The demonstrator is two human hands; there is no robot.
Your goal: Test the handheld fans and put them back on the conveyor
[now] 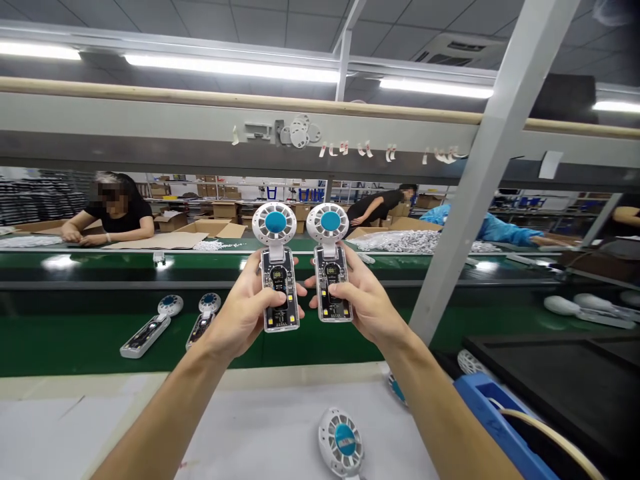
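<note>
left hand (245, 310) and right hand (367, 300), each grip closed around an upright handheld fan (278, 267)

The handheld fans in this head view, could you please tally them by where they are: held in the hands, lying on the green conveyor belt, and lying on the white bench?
Held upright, one in the left hand and one in the right hand: 2
Lying on the green conveyor belt, left of the hands: 2
Lying on the white bench, fan head clearly showing: 1
Total: 5
</note>
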